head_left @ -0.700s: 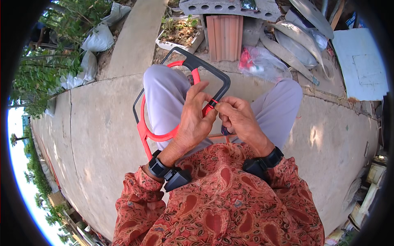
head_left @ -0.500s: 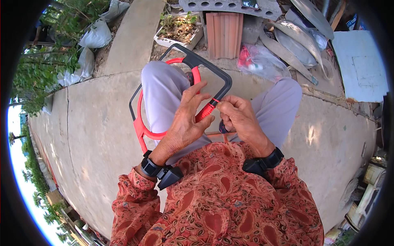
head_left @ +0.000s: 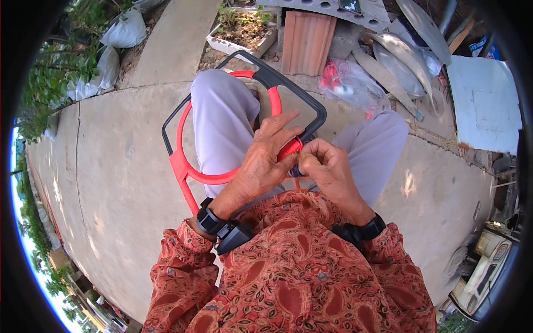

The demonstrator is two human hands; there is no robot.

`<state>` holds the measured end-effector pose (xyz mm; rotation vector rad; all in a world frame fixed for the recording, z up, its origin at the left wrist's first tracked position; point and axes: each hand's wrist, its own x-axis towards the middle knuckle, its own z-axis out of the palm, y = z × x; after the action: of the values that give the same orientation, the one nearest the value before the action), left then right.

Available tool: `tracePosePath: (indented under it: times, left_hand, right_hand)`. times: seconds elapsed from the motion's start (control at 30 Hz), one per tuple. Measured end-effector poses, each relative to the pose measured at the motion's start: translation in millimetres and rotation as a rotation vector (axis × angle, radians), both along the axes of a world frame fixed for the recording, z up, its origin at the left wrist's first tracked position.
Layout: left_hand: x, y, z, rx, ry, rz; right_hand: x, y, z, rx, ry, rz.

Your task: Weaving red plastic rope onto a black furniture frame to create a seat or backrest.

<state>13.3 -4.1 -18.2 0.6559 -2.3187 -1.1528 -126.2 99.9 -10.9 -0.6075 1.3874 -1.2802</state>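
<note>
Around my left knee sits a black tubular frame (head_left: 317, 105) with a red ring (head_left: 214, 178) joined to it. Red wrapping (head_left: 290, 147) covers part of its bar near my hands. My left hand (head_left: 261, 158) grips this wrapped part, its thumb pressed on the near side and its fingers stretched across the top. At the right end of the wrapping, a thin red strand (head_left: 301, 144) runs to my right hand (head_left: 333, 172), whose thumb and forefinger pinch it. Both wrists carry black strapped devices. My left palm hides part of the bar.
A planter box (head_left: 244, 41) with soil stands ahead, beside an upright terracotta block (head_left: 308, 43). Right of that lie a clear plastic bag (head_left: 355, 83), curved grey pieces (head_left: 383, 69) and a pale panel (head_left: 484, 105). White sacks (head_left: 123, 29) and shrubs line the left side.
The frame and my left hand have shifted slightly right. My right fingers have drawn in closer to the bar and lower, and the red strand now bends round the wrapping's end.
</note>
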Motion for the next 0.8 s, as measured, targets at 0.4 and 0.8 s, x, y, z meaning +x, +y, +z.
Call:
tracePosePath:
  times: [0.4,0.8]
  left_hand:
    - [3.0,-1.3,-4.6,0.107,0.056,0.110]
    - [3.0,-2.0,-0.3,0.132,0.038,0.143]
  right_hand:
    - [-39.6,5.6,-14.7,0.120,-0.249,-0.116]
    - [-15.0,-16.3,7.3,0.156,0.071,0.091]
